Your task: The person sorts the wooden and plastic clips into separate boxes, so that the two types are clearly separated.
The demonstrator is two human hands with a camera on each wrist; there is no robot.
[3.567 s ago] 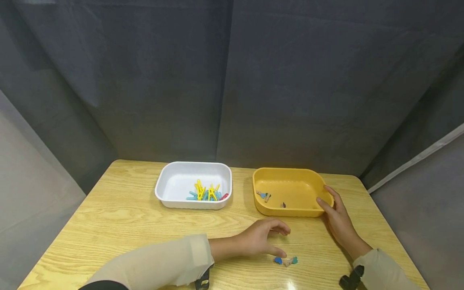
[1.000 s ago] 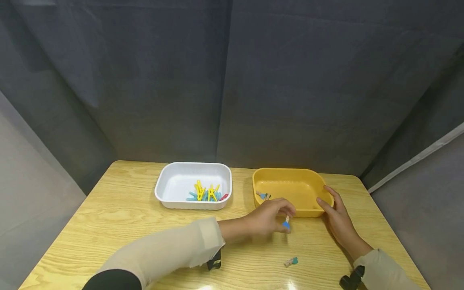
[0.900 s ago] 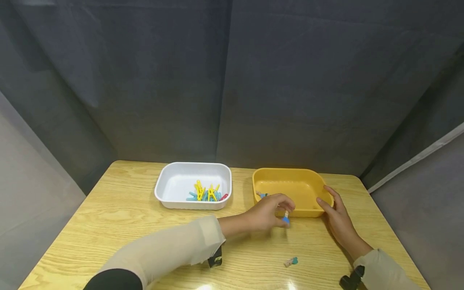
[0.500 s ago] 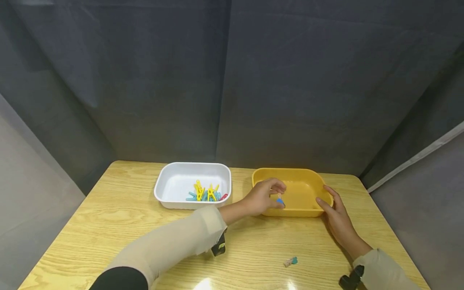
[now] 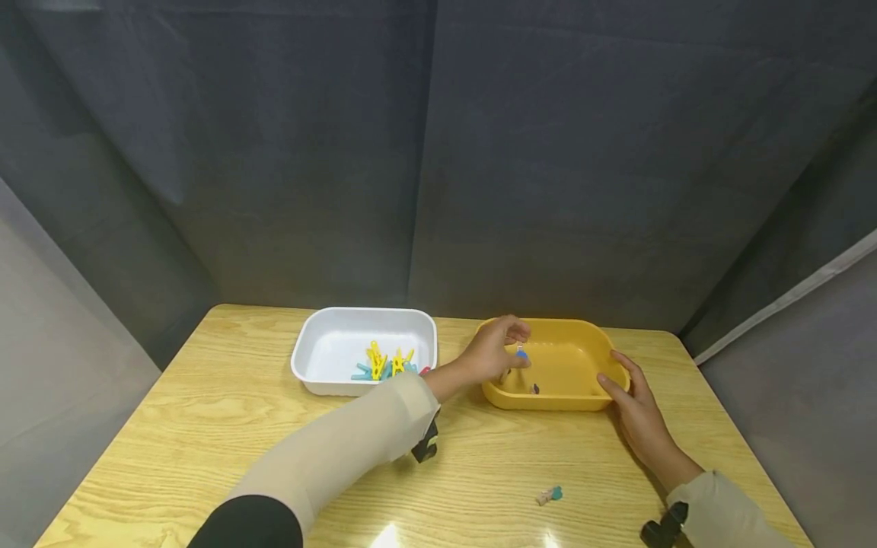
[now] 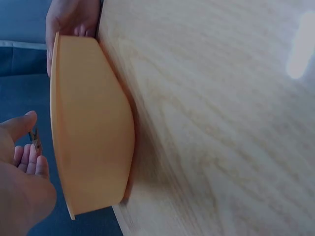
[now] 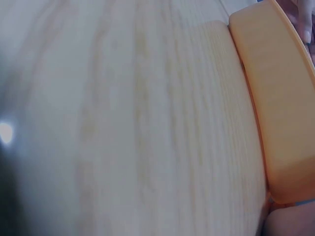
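My left hand (image 5: pixel 492 352) is over the left half of the yellow tray (image 5: pixel 558 402), pinching a small wooden clothespin (image 5: pixel 522 355) with a blue ornament between thumb and fingers. The left wrist view shows the same clothespin (image 6: pixel 35 140) above the tray's rim. My right hand (image 5: pixel 642 415) grips the tray's right end, thumb inside the rim and fingers along the outer side. A small dark-topped clothespin (image 5: pixel 534 389) lies on the tray floor; others at its left end are mostly hidden by my left hand. Another mini clothespin (image 5: pixel 549 495) with a teal ornament lies on the table in front.
A white tray (image 5: pixel 308 377) stands to the left, holding yellow clothespins (image 5: pixel 375 361), teal ones and a red one, with my left forearm crossing its front right corner. The wooden table (image 5: pixel 205 426) ends at a grey curtain (image 5: pixel 329 190) behind both trays.
My left hand picked up the blue-ornamented clothespin from the table and carried it up and away, over the near rim, into the yellow tray. My right hand keeps its hold on the tray.
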